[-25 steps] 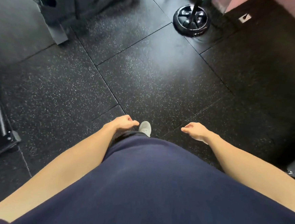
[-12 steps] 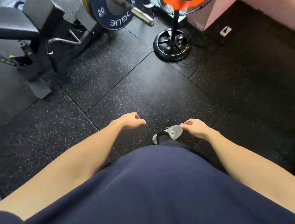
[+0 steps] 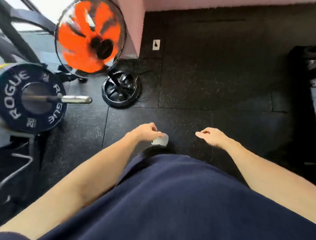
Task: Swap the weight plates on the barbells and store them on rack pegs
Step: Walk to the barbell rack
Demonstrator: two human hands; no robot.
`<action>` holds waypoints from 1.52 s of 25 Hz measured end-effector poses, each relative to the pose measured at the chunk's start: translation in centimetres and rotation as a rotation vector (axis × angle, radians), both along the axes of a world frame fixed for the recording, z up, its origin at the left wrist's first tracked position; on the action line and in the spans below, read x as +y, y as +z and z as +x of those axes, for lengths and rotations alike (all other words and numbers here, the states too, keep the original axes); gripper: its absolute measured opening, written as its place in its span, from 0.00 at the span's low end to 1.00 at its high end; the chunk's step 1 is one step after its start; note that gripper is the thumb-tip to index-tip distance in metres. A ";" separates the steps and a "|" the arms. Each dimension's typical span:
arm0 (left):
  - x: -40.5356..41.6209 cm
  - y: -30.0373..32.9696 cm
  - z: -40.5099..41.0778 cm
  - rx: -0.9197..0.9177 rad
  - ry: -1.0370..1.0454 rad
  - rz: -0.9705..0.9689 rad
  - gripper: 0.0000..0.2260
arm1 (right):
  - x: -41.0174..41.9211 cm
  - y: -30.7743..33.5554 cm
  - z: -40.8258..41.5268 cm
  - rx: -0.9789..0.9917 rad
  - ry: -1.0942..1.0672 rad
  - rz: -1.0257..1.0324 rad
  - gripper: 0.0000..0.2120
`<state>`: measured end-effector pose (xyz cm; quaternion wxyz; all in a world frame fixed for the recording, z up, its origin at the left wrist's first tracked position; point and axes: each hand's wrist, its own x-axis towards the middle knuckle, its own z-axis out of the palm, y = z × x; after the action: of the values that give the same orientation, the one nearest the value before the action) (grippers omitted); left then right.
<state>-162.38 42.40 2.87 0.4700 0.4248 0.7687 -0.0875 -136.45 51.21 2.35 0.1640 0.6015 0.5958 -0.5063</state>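
Weight plate (image 3: pixel 25 98) sits on barbell sleeve (image 3: pixel 77 99); both hands, left (image 3: pixel 146 131) and right (image 3: pixel 212 136), hang loosely curled, holding nothing.

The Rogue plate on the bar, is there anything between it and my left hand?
Nothing visible does. The left hand hangs empty over bare rubber floor, with the Rogue plate off to its left on the barbell sleeve.

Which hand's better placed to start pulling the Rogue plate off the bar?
Likely left. The left hand hangs empty on the same side as the Rogue plate and bar end; the right hand, also empty, would cross the body.
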 end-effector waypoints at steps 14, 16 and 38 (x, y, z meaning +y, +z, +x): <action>24.1 0.0 7.2 -0.121 -1.058 -0.020 0.22 | -3.9 1.5 2.3 -0.023 -1.078 0.034 0.22; 23.9 -0.5 9.5 -0.133 -1.168 -0.010 0.20 | -6.4 1.7 2.4 -0.054 -1.171 0.044 0.22; 29.0 23.7 31.4 -0.606 -1.255 0.541 0.23 | -7.3 23.5 15.9 -0.438 -1.303 0.687 0.23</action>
<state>-130.99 71.41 26.60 0.4020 0.8900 0.2136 -0.0261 -120.58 43.90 25.85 -0.2494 0.9348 0.1988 -0.1563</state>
